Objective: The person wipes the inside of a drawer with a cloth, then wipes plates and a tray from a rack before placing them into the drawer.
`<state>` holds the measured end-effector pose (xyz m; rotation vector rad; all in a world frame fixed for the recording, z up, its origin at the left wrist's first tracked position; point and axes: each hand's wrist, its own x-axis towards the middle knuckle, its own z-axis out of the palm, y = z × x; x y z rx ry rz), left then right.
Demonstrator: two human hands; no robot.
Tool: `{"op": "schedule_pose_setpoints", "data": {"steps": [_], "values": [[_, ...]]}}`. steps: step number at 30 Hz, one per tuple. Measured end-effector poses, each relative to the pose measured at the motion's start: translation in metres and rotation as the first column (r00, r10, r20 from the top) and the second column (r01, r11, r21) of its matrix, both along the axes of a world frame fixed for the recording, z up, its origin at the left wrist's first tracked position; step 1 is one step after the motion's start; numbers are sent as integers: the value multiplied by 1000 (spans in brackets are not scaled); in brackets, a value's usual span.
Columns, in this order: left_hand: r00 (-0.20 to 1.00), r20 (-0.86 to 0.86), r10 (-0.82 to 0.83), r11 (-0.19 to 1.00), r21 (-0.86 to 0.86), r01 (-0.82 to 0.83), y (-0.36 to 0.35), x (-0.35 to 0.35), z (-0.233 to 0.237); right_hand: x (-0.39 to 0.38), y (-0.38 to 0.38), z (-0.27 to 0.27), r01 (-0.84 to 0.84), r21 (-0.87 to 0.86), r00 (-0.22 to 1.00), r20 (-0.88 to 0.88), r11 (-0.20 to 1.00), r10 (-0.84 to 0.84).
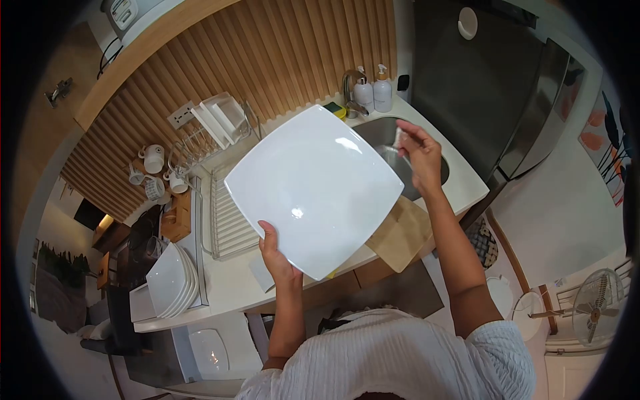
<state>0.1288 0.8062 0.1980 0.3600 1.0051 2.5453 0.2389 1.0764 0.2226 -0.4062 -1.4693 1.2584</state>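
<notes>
A large square white plate [313, 193] with rounded corners is held up over the counter, its glossy face toward me. My left hand [277, 257] grips its lower left edge, thumb on the face and the other fingers hidden behind. Beyond the plate's right corner, my right hand [424, 157] is raised over the sink [443, 175], apart from the plate. Its fingers are pinched together around a small whitish thing that I cannot make out. A tan sheet [403, 233] hangs over the counter's front edge, partly behind the plate.
A wire dish rack [230, 220] stands left of the plate, with several white dishes [220, 120] upright behind it. Stacked white plates [175, 280] sit at the counter's left end, near hanging mugs [154, 159]. Pump bottles [382, 90] and a faucet [353, 100] are behind the sink.
</notes>
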Motion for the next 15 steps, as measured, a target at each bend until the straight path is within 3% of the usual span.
{"op": "schedule_pose_setpoints", "data": {"steps": [1,8,9,10,11,12,13,15], "values": [[1000,-19,-13,1000,-23,13,1,-1,-2,-2,-12,4,-251,-214,964,-147,944,223],[999,-51,-14,998,-61,11,6,11,2,-28,-46,-7,-312,-78,950,11,947,314],[999,-52,-11,998,-61,8,6,12,4,-30,-46,-13,-212,17,975,69,977,211],[998,-68,-3,996,-89,-4,6,14,6,-26,-48,-14,-215,18,975,67,977,213],[996,-84,6,993,-117,-15,5,15,7,-20,-49,-15,-14,413,978,196,911,-74],[996,-83,8,993,-114,-18,6,14,7,-17,-50,-16,111,754,905,193,647,-380],[995,-96,-7,996,-93,-2,6,14,6,-19,-50,-21,108,756,905,194,646,-378],[994,-109,-20,997,-72,12,7,14,3,-25,-48,-34,9,617,951,237,787,-197]]}}
